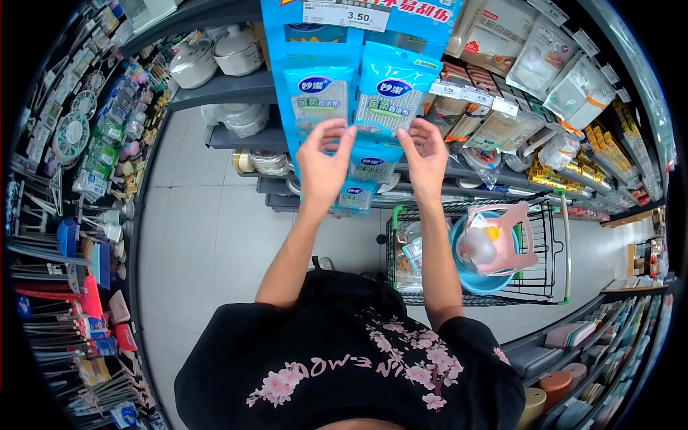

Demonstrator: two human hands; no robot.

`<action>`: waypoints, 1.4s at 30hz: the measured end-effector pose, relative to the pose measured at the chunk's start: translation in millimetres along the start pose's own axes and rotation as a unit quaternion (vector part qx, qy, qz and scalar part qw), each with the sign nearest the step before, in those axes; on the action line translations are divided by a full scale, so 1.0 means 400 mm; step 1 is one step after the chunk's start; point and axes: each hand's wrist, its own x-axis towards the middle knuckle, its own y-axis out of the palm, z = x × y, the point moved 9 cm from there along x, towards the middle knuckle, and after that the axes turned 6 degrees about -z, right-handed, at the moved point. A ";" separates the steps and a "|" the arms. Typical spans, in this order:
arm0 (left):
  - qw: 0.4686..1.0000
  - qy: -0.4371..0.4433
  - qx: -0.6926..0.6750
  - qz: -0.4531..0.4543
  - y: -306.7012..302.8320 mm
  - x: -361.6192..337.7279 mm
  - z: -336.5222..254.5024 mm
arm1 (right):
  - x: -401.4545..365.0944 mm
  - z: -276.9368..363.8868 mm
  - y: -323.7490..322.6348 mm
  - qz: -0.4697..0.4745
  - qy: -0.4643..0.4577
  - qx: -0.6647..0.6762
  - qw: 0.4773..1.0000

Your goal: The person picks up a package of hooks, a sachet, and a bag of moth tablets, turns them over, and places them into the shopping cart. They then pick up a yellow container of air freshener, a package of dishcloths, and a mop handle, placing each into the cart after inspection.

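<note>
A blue packet of scouring cloths (390, 89), with a grey cloth showing through its clear front, hangs on a blue display strip (283, 93) in front of me. The thumb and fingers of my left hand (324, 163) close at its lower left corner. At the lower right corner, my right hand (426, 159) pinches the edge in the same way. A matching packet (319, 97) hangs just to the left, behind my left fingertips. Below, between my wrists, more of these packets (373, 166) hang, partly overlapped.
A wire shopping cart (548, 244) on the right holds a blue basin (476, 283) and a pink plastic item (519, 226). White lidded pots (193, 63) stand on the shelf at left. Packaged kitchen goods (466, 122) hang at right. Crowded racks line both sides of the tiled aisle (179, 236).
</note>
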 end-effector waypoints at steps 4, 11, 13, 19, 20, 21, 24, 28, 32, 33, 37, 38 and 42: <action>0.963 0.122 0.160 -0.181 -0.094 0.062 -0.073 | 0.022 -0.016 -0.003 0.000 -0.014 -0.010 1.000; 0.924 0.205 0.241 -0.215 -0.018 0.114 -0.138 | 0.022 -0.011 0.004 -0.015 -0.023 -0.016 1.000; 0.923 0.212 0.238 -0.216 -0.016 0.122 -0.135 | 0.026 -0.009 0.006 -0.016 -0.025 -0.023 0.999; 0.952 0.192 0.151 -0.183 -0.046 0.120 -0.144 | 0.026 0.000 0.009 -0.015 -0.047 -0.034 0.998; 0.953 0.193 0.147 -0.184 -0.049 0.118 -0.150 | 0.023 0.003 0.011 -0.016 -0.057 -0.042 0.997; 0.953 0.192 0.148 -0.183 -0.050 0.121 -0.146 | 0.021 0.001 0.011 -0.015 -0.056 -0.042 0.997; 0.949 0.209 0.144 -0.188 -0.056 0.134 -0.140 | 0.018 0.006 0.013 -0.018 -0.063 -0.044 0.997; 0.956 0.210 0.103 -0.180 -0.063 0.142 -0.136 | 0.016 0.007 0.015 -0.015 -0.068 -0.044 0.997; 0.969 0.195 0.046 -0.144 -0.072 0.159 -0.111 | 0.009 0.017 0.016 -0.011 -0.068 -0.063 0.996; 0.969 0.195 0.047 -0.144 -0.080 0.163 -0.101 | 0.006 0.017 0.016 -0.011 -0.067 -0.062 0.996; 0.979 0.184 -0.026 -0.082 -0.082 0.178 -0.078 | -0.003 0.014 0.017 -0.003 -0.061 -0.048 0.997; 0.980 0.180 -0.052 -0.061 -0.078 0.180 -0.077 | -0.004 0.015 0.016 -0.002 -0.062 -0.045 0.997; 0.982 0.181 -0.055 -0.022 -0.081 0.191 -0.063 | -0.011 0.022 0.018 0.002 -0.060 -0.041 0.997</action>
